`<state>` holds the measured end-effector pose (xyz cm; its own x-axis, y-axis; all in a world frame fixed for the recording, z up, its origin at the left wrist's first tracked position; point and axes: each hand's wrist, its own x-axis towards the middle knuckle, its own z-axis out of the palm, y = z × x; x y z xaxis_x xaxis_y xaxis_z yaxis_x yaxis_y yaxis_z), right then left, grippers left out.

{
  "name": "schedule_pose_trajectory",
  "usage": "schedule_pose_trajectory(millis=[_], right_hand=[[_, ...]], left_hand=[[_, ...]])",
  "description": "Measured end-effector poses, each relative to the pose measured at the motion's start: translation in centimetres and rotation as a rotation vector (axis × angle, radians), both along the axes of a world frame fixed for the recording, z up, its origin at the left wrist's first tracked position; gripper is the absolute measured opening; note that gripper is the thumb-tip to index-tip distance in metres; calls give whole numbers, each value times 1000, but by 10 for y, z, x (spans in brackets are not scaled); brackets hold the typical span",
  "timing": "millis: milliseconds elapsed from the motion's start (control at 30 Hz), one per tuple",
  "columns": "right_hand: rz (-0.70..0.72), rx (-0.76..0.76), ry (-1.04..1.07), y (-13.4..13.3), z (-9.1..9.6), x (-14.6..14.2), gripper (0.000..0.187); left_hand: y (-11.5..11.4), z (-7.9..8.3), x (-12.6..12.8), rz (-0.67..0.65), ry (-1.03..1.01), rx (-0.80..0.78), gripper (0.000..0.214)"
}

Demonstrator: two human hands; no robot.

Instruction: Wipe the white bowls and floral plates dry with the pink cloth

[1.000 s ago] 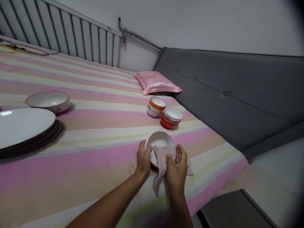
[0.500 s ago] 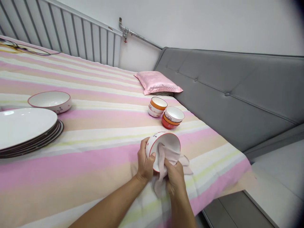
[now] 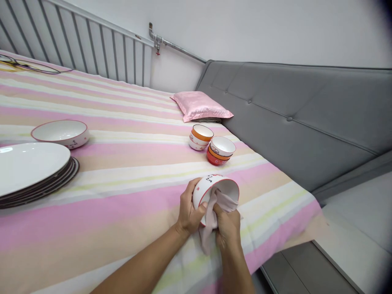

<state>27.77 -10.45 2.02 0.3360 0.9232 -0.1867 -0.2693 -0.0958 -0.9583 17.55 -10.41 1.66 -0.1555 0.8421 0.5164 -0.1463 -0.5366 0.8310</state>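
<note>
A white bowl (image 3: 201,192) with a red rim and small red and black prints is tilted on its side, its mouth facing me and to the right. My left hand (image 3: 190,210) grips its left side, the thumb over the rim. My right hand (image 3: 228,222) is closed on a pale pink cloth (image 3: 210,220) and presses part of it inside the bowl. Some of the cloth hangs down between my hands. Beyond the bowl stand two small stacks of bowls, one orange and white (image 3: 201,137), the other white, orange and red (image 3: 221,150).
A stack of plates (image 3: 33,169) lies at the left on the striped bedsheet (image 3: 128,208), with a wide red-rimmed bowl (image 3: 61,134) behind it. A pink pillow (image 3: 202,106) rests by the grey headboard (image 3: 275,106). Cables (image 3: 33,67) lie far left. The bed's edge drops away at right.
The bowl has turned and shifted slightly right in my hands, showing more of its printed outside. My right hand and the cloth have moved a little within it.
</note>
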Motion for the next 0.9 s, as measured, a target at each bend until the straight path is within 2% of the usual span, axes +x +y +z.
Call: schedule_pose_trajectory(millis=[133, 367, 600, 767, 900], right_hand=[[-27, 16, -173, 1, 4, 13, 38], [-21, 68, -657, 2, 7, 40, 30], [96, 96, -1162, -11, 21, 47, 34], [201, 181, -1349, -15, 15, 45, 44], [306, 217, -1370, -13, 2, 49, 52]], left_hand=[[2, 3, -3, -92, 5, -18, 47], [6, 10, -14, -303, 41, -113, 53], [5, 16, -33, -434, 165, -205, 53], [4, 14, -45, -496, 297, -246, 44], [1, 11, -47, -505, 447, -286, 44]])
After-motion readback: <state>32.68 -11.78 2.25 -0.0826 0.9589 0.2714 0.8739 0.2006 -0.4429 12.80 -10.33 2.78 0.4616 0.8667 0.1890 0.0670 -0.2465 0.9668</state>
